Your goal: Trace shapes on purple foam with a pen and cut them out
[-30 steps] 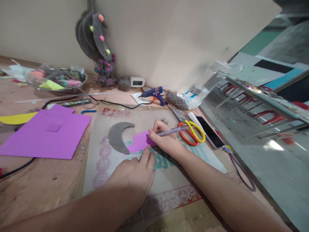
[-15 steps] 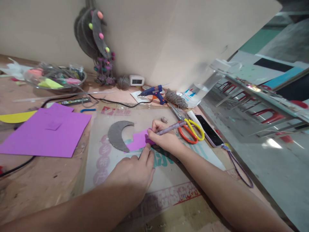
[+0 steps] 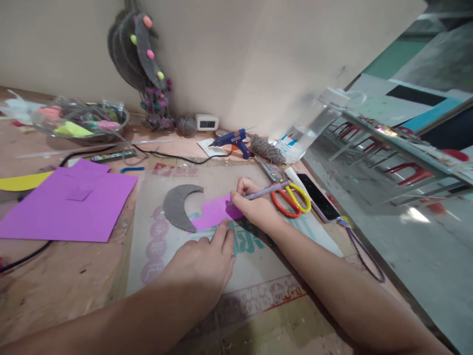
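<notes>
Pinched in my right hand point(image 3: 256, 204) is a slim greyish-purple pen point(image 3: 268, 189), its tip down at a small purple piece of paper point(image 3: 212, 213). My left hand point(image 3: 207, 259) lies with its fingers stretched out, the index fingertip on the lower edge of that paper. A dark grey crescent point(image 3: 176, 207) rests just left of the paper, touching or overlapping its lower left corner. Both lie on a printed translucent sheet point(image 3: 148, 266). To the right of my right hand are scissors point(image 3: 285, 203) with red and yellow handles.
A large purple sheet point(image 3: 92, 217) with smaller pieces lies at left, near a bowl of craft bits point(image 3: 81, 129). A blue glue gun point(image 3: 234, 140), yarn point(image 3: 268, 149) and a small clock point(image 3: 207, 123) stand behind. A phone point(image 3: 318, 197) and water jug point(image 3: 318, 123) are at right.
My right hand and the pen have shifted slightly on the purple paper, uncovering more of its right part. The pen leans lower to the right. The whole view has moved a little.
</notes>
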`<state>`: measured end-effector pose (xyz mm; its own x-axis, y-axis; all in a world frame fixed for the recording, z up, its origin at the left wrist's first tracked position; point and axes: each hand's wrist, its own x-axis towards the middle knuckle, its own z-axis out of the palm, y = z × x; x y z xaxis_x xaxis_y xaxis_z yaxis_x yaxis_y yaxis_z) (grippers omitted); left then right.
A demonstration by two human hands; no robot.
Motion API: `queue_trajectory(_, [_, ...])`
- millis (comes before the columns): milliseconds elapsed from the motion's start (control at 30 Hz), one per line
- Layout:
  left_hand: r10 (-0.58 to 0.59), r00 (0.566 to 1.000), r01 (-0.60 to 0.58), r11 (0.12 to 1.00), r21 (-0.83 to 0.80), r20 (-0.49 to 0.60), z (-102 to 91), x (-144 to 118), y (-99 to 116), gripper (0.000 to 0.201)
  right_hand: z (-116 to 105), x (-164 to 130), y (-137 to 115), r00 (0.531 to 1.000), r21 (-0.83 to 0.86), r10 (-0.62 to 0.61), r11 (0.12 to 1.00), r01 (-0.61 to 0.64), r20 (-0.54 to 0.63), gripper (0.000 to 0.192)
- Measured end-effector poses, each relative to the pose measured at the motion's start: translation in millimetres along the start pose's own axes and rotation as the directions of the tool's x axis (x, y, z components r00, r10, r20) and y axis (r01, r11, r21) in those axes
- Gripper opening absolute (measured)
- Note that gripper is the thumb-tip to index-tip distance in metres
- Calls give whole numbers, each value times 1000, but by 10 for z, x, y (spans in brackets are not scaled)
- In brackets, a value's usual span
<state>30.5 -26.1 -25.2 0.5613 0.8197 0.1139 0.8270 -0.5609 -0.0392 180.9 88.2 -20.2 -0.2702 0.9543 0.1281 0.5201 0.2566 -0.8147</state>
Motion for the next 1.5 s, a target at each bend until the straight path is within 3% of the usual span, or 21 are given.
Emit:
queue_trajectory(167, [-22,994,24,999,-26,103,-77,48,0,45,-32,5,42,999,-55,-25,998,24,-22,24])
queue_trajectory(400, [-2,1000,2,1000,-2,-6,-5,2,1,46,-12,-5,22,998,-90,-61,994,60,-11,24])
queue_trajectory(867, [-4,1000,5,1000,24,-20,-6,4,0,46,1,3,34,998,-106,-57,993,58,9,25])
queue_trajectory(1067, [-26,999,25,1000,16,34,-52,33,13,44,-7,10,19,998,-124,-55,991,54,-5,23])
queue_trajectory(1300, [6,999,-4,999,40,-43,41,-28,-3,45,-46,-12,-1,999,-87,-29,996,33,46,23])
queue_trajectory(1500, [-27,998,29,999,-31,61,-11,3,15,47,-57,-31,-4,998,-78,14,997,-9,69,23])
